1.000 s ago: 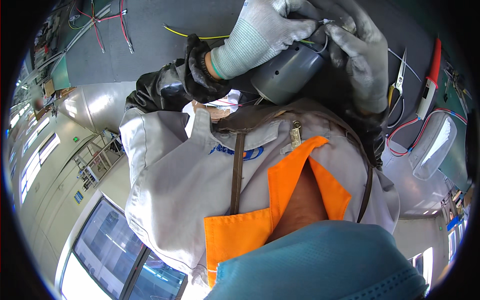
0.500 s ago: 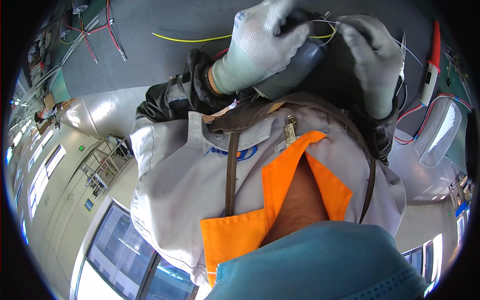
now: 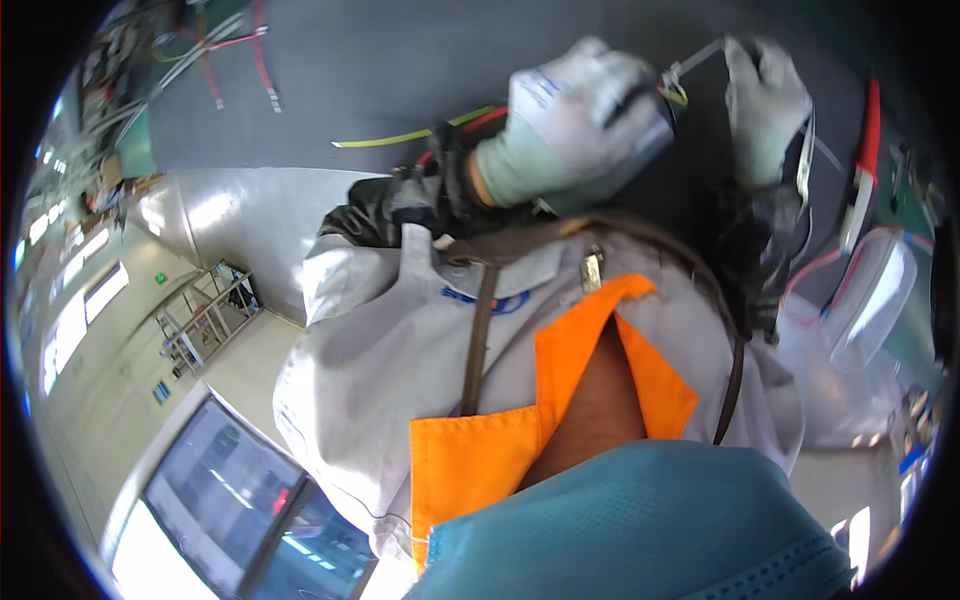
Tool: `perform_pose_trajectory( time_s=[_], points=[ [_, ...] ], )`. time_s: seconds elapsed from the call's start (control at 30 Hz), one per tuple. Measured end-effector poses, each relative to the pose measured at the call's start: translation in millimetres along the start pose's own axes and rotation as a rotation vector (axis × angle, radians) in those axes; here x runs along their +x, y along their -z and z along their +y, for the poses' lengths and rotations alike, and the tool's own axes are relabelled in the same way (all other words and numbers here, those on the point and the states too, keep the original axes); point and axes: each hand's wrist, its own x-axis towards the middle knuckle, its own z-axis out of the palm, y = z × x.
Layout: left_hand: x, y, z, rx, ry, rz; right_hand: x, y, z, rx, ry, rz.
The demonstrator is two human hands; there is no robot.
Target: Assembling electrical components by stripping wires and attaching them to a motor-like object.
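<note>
My left hand (image 3: pixel 575 125), in a white knitted glove, is closed around a dark grey rounded housing (image 3: pixel 645 150), mostly hidden by the fingers and blurred. A yellow wire (image 3: pixel 385 142) and a red wire (image 3: pixel 487 120) stretch out leftward from behind that hand. To the right of its fingertips, a thin white cable tie (image 3: pixel 700 57) loops around a short yellow wire piece (image 3: pixel 674 95). My right hand (image 3: pixel 765 115), gloved too, pinches the tie's free end between thumb and fingers, and the strip runs straight between the hands.
The dark work mat (image 3: pixel 320 60) lies under both hands. Red wires (image 3: pixel 262 60) with pale ends lie at the upper left. On the right are a red-and-white stick-shaped tool (image 3: pixel 868 140) and a translucent tray (image 3: pixel 880 290) with red wiring beside it. White strips (image 3: pixel 806 160) hang by my right wrist.
The white tie, loosely looped before, is now drawn out straight toward my right hand. In the picture, the left hand and housing have shifted right and down; the whole view has shifted slightly too.
</note>
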Motion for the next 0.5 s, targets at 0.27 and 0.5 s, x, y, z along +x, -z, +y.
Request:
perform_pose_trajectory(
  time_s=[0.27,0.5],
  points=[
    [8,8,8,0.115,-0.033,-0.323,-15,13,-63,1.23,-0.376,-0.102],
    [28,20,-26,0.3,-0.532,-0.561,-42,63,-56,0.82,-0.397,-0.488]
  ],
)
